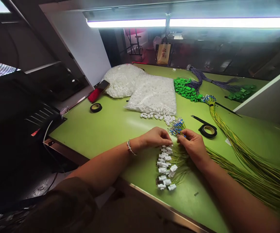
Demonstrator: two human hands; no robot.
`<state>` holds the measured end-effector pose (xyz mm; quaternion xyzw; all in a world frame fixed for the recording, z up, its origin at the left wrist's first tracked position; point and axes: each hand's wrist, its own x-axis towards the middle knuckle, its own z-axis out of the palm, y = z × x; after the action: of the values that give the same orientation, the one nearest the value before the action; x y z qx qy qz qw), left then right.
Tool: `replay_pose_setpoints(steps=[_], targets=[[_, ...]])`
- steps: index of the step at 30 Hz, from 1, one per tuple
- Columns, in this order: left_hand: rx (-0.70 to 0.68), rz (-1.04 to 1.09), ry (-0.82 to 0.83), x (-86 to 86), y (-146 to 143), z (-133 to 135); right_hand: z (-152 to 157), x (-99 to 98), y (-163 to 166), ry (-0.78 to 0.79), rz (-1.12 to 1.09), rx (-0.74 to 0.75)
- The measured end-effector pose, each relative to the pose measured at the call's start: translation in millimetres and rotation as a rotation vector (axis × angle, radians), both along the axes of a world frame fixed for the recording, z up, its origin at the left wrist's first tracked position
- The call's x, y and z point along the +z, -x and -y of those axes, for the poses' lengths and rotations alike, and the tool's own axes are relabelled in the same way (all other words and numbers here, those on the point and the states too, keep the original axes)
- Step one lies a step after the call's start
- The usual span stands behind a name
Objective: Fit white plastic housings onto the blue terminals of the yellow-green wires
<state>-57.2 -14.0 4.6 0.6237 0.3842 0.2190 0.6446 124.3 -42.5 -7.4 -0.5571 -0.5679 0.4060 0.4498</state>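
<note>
My left hand [158,136] is closed in a pinch at the top of a row of white plastic connectors [163,164]. A white connector shows at its fingertips, partly covered by them. Close beside it, my right hand [193,144] pinches thin yellow-green wires just below their blue-sleeved tips [177,126]; how many it grips is hidden. The connectors in the row have wires attached, which run right beneath my right hand into a long wire bundle [227,168]. Loose white connectors [167,119] lie beyond both hands.
Behind stand two clear bags of white connectors [154,94] [122,79]. Black tape rolls [207,130] [96,107] lie right and left, a phone [103,86] at the left edge. Green connectors [187,89] and a second wire bundle [217,118] occupy the right side.
</note>
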Motion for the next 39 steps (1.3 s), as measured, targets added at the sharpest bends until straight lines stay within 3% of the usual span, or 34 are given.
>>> replay_pose_setpoints(steps=[2, 3, 5, 8, 9, 12, 17, 22, 24, 26, 29, 32, 35, 39], targets=[[-0.156, -0.080, -0.087, 6.6, 9, -1, -2, 1.2, -2, 0.045, -0.077, -0.041], [-0.157, -0.131, -0.158, 9.4, 14, -4, -2, 1.2, -2, 0.046, -0.094, -0.046], [0.031, -0.285, -0.382, 12.0, 24, -14, -3, 0.5, -2, 0.035, -0.098, -0.033], [0.471, -0.560, -0.736, 6.5, 40, -38, -2, -0.9, 0, 0.052, -0.105, -0.025], [0.528, -0.635, -0.786, 2.9, 43, -47, -2, -1.1, 0, 0.062, -0.098, -0.022], [0.487, -0.779, -0.857, -7.3, 45, -62, -1, -1.2, 1, 0.051, -0.049, 0.010], [0.327, -0.879, -0.948, -9.9, 36, -59, -1, -1.2, 2, 0.004, -0.013, 0.006], [0.432, -0.713, -0.966, -3.6, 42, -52, -2, -0.1, 5, -0.008, 0.013, 0.001], [0.518, -0.494, -0.904, 0.8, 41, -47, -2, 0.2, 5, -0.029, 0.040, 0.001], [0.533, -0.228, -0.695, 5.0, 33, -37, -2, 0.0, 5, -0.044, 0.054, -0.001], [0.370, 0.076, -0.214, 7.5, 17, -19, 0, -0.7, 4, -0.051, 0.033, -0.002], [0.258, 0.225, 0.159, 4.9, 4, -5, 1, -1.3, 2, -0.059, 0.026, 0.013], [0.303, 0.361, 0.342, 2.3, 1, -1, 1, -1.2, 2, -0.062, 0.040, 0.018], [0.302, 0.393, 0.415, 1.8, 4, -3, 1, 0.8, 3, -0.069, 0.053, 0.012]])
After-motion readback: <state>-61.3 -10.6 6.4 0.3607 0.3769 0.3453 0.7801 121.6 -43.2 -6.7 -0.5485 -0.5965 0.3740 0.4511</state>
